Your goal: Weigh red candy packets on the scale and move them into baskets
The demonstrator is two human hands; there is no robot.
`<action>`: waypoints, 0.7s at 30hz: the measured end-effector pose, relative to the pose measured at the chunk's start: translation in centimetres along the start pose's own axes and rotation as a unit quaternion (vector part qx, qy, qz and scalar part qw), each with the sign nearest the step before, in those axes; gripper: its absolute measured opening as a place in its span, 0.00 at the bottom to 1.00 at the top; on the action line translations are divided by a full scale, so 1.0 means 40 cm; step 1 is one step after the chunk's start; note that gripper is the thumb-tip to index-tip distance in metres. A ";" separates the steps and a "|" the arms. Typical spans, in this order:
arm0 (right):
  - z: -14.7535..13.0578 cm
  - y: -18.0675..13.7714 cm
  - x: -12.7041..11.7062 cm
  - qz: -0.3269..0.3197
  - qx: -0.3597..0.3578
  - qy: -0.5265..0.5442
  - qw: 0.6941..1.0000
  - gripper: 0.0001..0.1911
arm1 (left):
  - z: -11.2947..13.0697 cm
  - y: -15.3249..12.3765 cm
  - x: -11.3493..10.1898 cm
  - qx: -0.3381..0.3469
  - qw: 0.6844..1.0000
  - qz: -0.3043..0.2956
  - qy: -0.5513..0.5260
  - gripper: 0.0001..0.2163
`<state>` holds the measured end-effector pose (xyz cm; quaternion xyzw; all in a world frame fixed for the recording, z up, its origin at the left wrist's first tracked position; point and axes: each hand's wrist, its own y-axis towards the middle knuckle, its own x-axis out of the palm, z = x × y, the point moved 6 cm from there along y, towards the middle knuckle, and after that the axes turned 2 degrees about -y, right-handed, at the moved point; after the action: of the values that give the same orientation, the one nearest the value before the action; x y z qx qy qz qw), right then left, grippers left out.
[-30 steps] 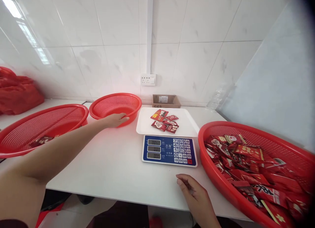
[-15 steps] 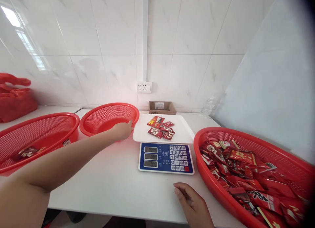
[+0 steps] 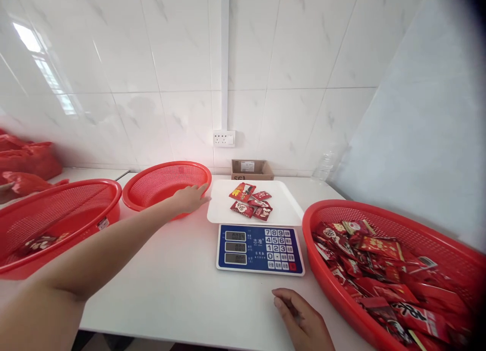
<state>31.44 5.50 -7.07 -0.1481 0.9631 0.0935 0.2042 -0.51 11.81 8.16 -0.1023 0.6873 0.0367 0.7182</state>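
Observation:
My left hand (image 3: 193, 198) reaches across to the right rim of a red mesh basket (image 3: 132, 183) by the wall. Its fingers hook over that rim, beside the scale's white pan (image 3: 218, 209). Several small red snack packets (image 3: 243, 208) lie in a loose pile on the pan. Below the pan sits the scale's blue keypad panel (image 3: 260, 250) with lit-grey readouts. My right hand (image 3: 299, 318) is at the table's front, fingers curled in with nothing visible in them. Nearest to it is a large red basket (image 3: 315, 260) filled with red packets (image 3: 379, 275).
Another red basket (image 3: 85, 189) stands at the left with a few packets inside. Beyond it are red plastic bags (image 3: 30, 161) and what looks like part of another person's hand. A cardboard box (image 3: 252, 169) and clear plastic containers (image 3: 323, 166) stand against the tiled wall.
The basket under my left hand has shifted slightly left, away from the scale pan. A red bag at the far left has moved lower. My right hand keeps its pose.

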 end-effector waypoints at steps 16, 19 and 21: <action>-0.006 0.004 -0.003 0.014 -0.006 -0.013 1.000 0.16 | 0.325 0.147 0.062 0.244 0.964 0.093 -0.045 0.32; -0.010 0.001 -0.001 0.025 -0.001 0.005 1.000 0.16 | 0.309 0.145 0.046 0.239 0.962 0.127 -0.047 0.26; -0.012 -0.002 0.000 0.045 0.003 0.024 0.999 0.17 | 0.291 0.145 0.030 0.230 0.960 0.152 -0.053 0.22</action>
<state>31.30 5.30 -6.64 -0.1060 0.9738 0.0965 0.1767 9.82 19.68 6.79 0.1733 0.6455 -0.0077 0.7438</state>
